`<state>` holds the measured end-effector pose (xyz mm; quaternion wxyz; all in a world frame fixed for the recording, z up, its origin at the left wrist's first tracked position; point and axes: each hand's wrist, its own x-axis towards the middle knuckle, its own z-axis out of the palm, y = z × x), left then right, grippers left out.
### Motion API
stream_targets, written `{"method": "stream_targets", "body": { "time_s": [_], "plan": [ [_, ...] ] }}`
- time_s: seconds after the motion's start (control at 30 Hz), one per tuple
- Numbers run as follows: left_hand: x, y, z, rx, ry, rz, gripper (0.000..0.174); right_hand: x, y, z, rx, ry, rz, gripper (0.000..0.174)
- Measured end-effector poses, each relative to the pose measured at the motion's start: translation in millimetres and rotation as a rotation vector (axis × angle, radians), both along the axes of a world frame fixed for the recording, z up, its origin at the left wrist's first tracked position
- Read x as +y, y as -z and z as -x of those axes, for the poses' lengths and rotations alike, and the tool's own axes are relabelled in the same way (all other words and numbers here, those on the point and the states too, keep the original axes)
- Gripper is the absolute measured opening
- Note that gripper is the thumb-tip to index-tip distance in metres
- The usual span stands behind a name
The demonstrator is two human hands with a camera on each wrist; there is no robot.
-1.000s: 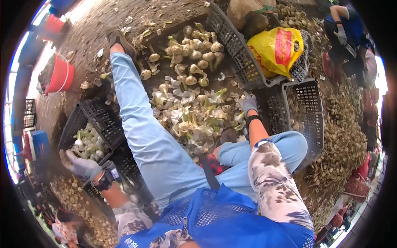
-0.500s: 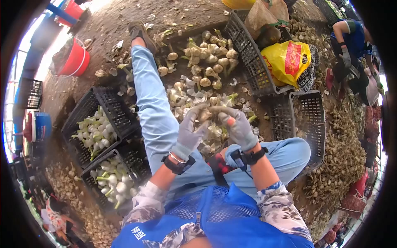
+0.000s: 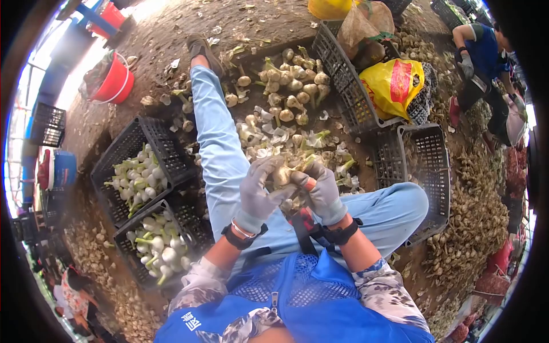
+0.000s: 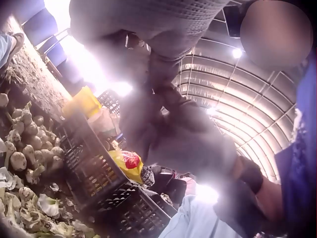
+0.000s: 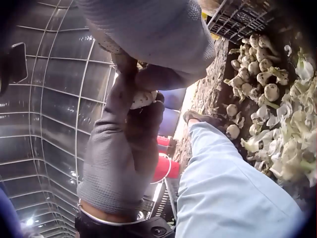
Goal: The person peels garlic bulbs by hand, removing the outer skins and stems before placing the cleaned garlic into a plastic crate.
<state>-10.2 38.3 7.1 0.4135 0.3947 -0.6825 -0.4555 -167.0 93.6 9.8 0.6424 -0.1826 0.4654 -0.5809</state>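
Both hands wear grey work gloves and meet over the person's lap in the head view. The left hand (image 3: 260, 191) grips a garlic bulb (image 3: 281, 176) with its fingers curled round it. At the bulb's stalk, the right hand (image 3: 323, 195) pinches with thumb and fingers; a bit of orange shows on one of its fingers. From the right wrist, a pale patch of the bulb (image 5: 143, 99) shows between the gloves. In the left wrist view the gloves hide most of it. Below lie loose papery skins and peelings (image 3: 320, 140), with untrimmed garlic (image 3: 294, 77) beyond.
Two black crates of cleaned white garlic stand at the left, one farther (image 3: 143, 128) and one nearer (image 3: 200, 226). At right are a black crate (image 3: 432, 171) and another with a yellow bag (image 3: 394, 86). A red bucket (image 3: 114, 83) stands far left; another person (image 3: 483, 51) sits far right.
The left hand came from the left crates and the right hand from the right edge of the peelings to meet in the middle. Both then drew slightly nearer the body, gripping the garlic bulb.
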Motion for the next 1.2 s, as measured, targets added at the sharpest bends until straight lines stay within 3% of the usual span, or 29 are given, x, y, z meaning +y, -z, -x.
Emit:
{"method": "stream_targets", "body": {
  "time_s": [0.13,0.2,0.27,0.33,0.37,0.43,0.47,0.57,0.67,0.73,0.77,0.83,0.97,1.03,1.1,1.2],
  "plan": [
    [7.7,4.1,-1.9,0.172,0.031,-0.290,0.056,2.2,-1.1,9.7,0.300,-0.091,0.074,0.024],
    [10.9,4.4,-3.1,0.211,0.030,-0.345,0.055,-0.9,3.9,21.2,0.803,-0.088,0.312,0.027],
    [12.3,13.8,-4.3,0.216,0.010,-0.285,0.056,-0.3,5.2,23.2,0.811,-0.067,0.352,0.029],
    [13.9,10.5,-1.5,0.268,-0.001,-0.303,0.056,3.1,-6.2,14.1,0.324,-0.029,0.191,0.031],
    [14.0,7.6,-0.2,0.295,-0.009,-0.310,0.056,4.5,-9.0,9.5,0.233,-0.023,0.155,0.031],
    [13.6,-3.6,0.7,0.121,0.032,-0.128,0.058,6.4,-13.0,2.4,0.050,-0.013,0.084,0.031],
    [13.7,-6.9,0.4,0.032,0.052,-0.037,0.058,6.6,-14.8,2.4,0.056,-0.022,0.068,0.031],
    [16.0,1.5,-2.6,0.073,0.055,-0.073,0.059,7.2,-21.2,5.7,0.082,-0.066,0.038,0.032],
    [19.7,-4.0,-2.3,0.380,0.046,-0.499,0.057,8.6,-25.0,9.3,0.093,-0.102,0.045,0.032],
    [18.4,-12.4,-2.1,0.275,0.047,-0.383,0.055,10.4,-22.9,7.0,0.043,-0.080,0.059,0.033],
    [18.1,-16.9,-2.2,0.222,0.048,-0.325,0.054,11.0,-23.2,6.9,0.105,-0.084,0.076,0.031],
    [18.7,-25.3,-1.6,0.371,0.061,-0.568,0.052,12.3,-23.7,8.7,0.227,-0.087,0.113,0.027],
    [18.1,-24.2,-7.1,0.503,0.135,-0.841,0.051,12.1,-16.3,12.3,0.764,-0.063,0.371,0.022],
    [14.9,6.2,-18.9,0.734,0.295,-0.955,0.058,9.4,-23.4,9.5,1.019,0.014,0.462,0.020],
    [16.2,16.1,-20.4,0.853,0.344,-1.052,0.067,9.7,-14.2,5.5,0.950,0.047,0.414,0.021],
    [14.7,-18.2,-8.5,0.590,0.263,-0.891,0.068,11.0,-13.7,-4.6,0.732,0.127,0.274,0.023]
  ]
}}
